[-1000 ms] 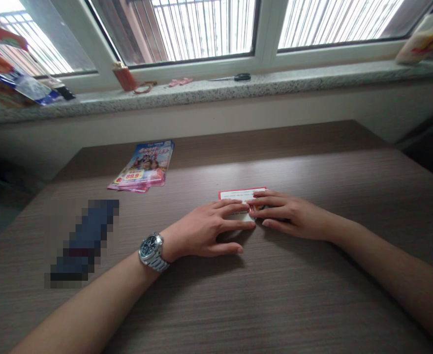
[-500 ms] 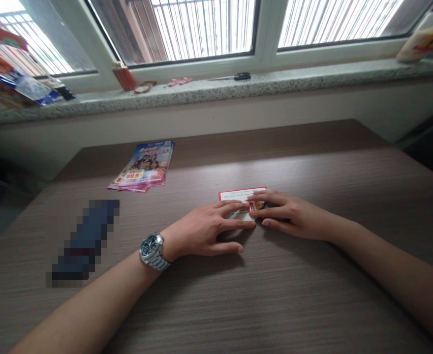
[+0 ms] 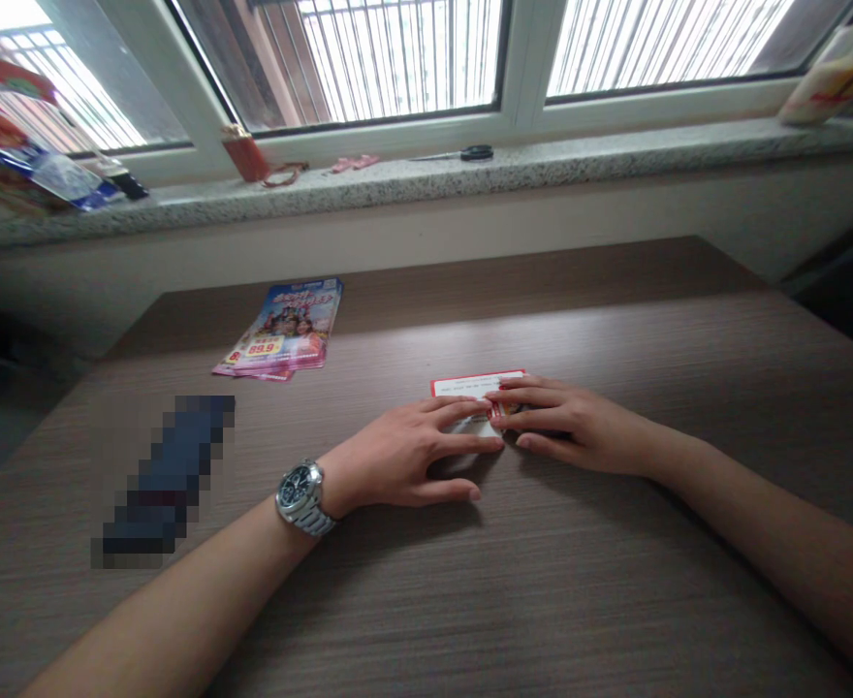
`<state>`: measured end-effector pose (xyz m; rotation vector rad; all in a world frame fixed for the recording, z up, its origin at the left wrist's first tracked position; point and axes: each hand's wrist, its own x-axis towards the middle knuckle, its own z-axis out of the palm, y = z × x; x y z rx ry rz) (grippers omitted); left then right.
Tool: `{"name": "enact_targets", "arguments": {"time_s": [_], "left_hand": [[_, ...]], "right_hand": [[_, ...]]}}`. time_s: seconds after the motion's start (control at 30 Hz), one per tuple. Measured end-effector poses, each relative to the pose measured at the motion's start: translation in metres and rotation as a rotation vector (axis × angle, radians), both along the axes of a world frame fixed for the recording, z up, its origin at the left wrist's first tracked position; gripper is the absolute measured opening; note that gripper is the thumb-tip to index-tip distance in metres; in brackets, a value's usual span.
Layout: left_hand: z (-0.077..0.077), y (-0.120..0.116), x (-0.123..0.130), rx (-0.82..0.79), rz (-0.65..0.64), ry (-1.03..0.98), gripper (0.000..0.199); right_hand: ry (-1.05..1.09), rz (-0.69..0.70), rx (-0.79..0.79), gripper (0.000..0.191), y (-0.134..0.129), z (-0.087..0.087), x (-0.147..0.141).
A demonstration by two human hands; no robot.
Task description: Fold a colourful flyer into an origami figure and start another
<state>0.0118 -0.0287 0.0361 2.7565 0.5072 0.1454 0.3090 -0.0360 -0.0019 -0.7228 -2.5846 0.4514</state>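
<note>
A small printed paper (image 3: 459, 386), white with a red border, lies on the brown wood-grain table (image 3: 616, 601). My left hand (image 3: 412, 451), with a steel watch (image 3: 300, 488) on its wrist, rests over the paper's left part, fingers stretched out and spread. From the other side, my right hand (image 3: 576, 422) lies over the paper's right part with its fingers extended. The fingertips of both hands come close together on the paper and cover much of it. Neither hand grips anything.
A stack of colourful flyers (image 3: 285, 330) lies toward the back left. Nearer on the left is a dark pixelated object (image 3: 169, 475). Along the granite windowsill (image 3: 557, 165) are scissors (image 3: 476, 152), a red lighter-like item (image 3: 244, 155), pink pieces (image 3: 355, 163) and packaged goods at both ends.
</note>
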Motion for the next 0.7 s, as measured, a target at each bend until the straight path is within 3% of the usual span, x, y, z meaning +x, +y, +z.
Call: {"name": "enact_targets", "arguments": {"time_s": [0.37,0.53,0.7], "left_hand": [[0.000,-0.004,0.001,0.005,0.038,-0.006,0.056],[0.002,-0.005,0.001,-0.007,0.036,-0.023,0.055],[0.003,-0.005,0.002,-0.018,0.039,-0.025,0.055]], "right_hand": [[0.005,-0.024,0.128,0.032,-0.003,0.000,-0.005],[0.065,-0.121,0.124,0.028,-0.008,0.005,-0.014],[0.121,-0.246,0.055,0.003,-0.015,0.007,-0.027]]}}
